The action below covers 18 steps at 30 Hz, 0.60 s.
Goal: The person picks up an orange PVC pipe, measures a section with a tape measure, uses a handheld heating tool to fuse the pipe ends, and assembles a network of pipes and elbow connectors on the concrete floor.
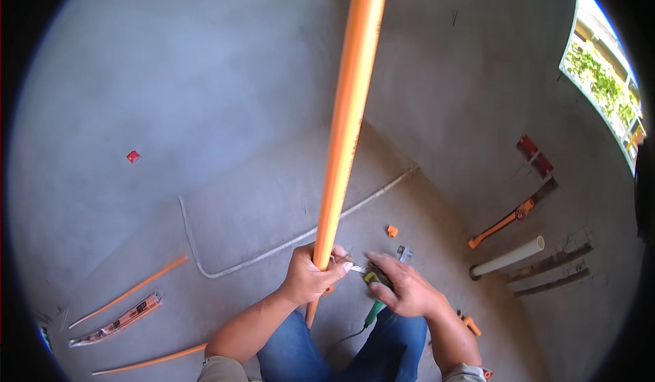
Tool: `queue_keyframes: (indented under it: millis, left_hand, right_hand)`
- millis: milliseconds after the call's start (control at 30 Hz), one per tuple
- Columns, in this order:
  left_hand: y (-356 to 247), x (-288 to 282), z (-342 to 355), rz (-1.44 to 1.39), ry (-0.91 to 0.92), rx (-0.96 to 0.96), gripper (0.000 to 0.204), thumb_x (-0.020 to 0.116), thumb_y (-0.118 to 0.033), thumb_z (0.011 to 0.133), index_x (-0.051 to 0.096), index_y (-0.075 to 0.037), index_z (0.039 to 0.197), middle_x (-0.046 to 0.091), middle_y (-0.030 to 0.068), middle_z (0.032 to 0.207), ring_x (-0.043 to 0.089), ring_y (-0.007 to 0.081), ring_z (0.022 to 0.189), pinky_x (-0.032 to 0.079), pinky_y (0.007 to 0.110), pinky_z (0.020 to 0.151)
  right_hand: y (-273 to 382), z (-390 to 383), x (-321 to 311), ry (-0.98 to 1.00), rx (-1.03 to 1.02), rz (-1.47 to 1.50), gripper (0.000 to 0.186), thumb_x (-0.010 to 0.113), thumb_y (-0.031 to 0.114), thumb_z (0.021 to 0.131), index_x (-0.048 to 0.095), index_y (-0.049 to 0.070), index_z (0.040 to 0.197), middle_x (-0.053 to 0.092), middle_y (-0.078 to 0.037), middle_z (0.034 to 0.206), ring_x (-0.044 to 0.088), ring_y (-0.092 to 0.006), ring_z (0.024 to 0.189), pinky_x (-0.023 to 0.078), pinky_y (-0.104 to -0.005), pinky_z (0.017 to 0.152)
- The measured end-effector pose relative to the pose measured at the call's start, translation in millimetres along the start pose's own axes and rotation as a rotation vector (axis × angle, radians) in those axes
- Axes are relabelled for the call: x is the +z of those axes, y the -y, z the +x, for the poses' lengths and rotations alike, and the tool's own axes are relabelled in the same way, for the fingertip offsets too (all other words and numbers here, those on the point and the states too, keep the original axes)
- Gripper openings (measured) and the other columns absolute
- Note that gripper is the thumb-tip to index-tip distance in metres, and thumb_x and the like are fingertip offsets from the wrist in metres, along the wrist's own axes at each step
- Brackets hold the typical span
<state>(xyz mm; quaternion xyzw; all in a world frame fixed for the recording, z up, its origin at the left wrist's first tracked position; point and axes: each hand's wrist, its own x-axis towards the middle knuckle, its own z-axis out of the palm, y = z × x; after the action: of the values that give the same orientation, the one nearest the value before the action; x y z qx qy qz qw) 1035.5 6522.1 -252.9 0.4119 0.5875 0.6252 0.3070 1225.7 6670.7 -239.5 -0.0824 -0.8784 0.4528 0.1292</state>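
Observation:
My left hand (315,274) is wrapped round a long orange pipe (344,150) that rises past the top edge, with a small metal strip (356,268) by its thumb. My right hand (402,286) is closed over a yellow and black tape measure (374,277), from which that strip seems to come. Just beyond and below my right hand lies a tool with a green handle and a cord (374,310), partly hidden, with a metal end (404,252). A small orange fitting (392,231) sits farther forward on the floor.
Thin orange pipes (136,283) and a wrapped bundle (116,320) lie at left. A grey conduit (361,203) crosses ahead. A white upright pipe (508,256), orange wall pipe (495,230) and red boxes (535,157) are at right, below a window opening (593,75). Orange fittings (471,325) lie beside my right arm.

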Motion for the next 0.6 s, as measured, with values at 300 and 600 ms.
queue_keyframes:
  millis: [300,600]
  left_hand:
    - [-22.8,-86.8,38.7,-0.217,-0.276,0.014,0.024,0.073,0.000,0.087,0.058,0.000,0.106,0.062,0.0067,0.084,0.049,0.0050,0.051,0.042,0.020,0.044]
    - [32.5,-83.1,61.5,-0.256,-0.227,0.038,0.048,0.044,-0.051,0.106,0.054,-0.003,0.104,0.057,0.0077,0.071,0.040,0.0058,0.042,0.038,0.023,0.040]
  right_hand:
    - [-125.7,-216.2,-20.9,-0.042,0.741,-0.216,0.031,0.063,0.028,0.091,0.071,0.000,0.103,0.073,-0.017,0.089,0.070,-0.0310,0.082,0.054,-0.0409,0.075]
    - [-85.4,-174.8,-17.5,-0.165,0.891,0.329,0.029,0.062,0.023,0.093,0.074,-0.003,0.101,0.075,-0.014,0.089,0.071,-0.0231,0.083,0.055,-0.0354,0.081]
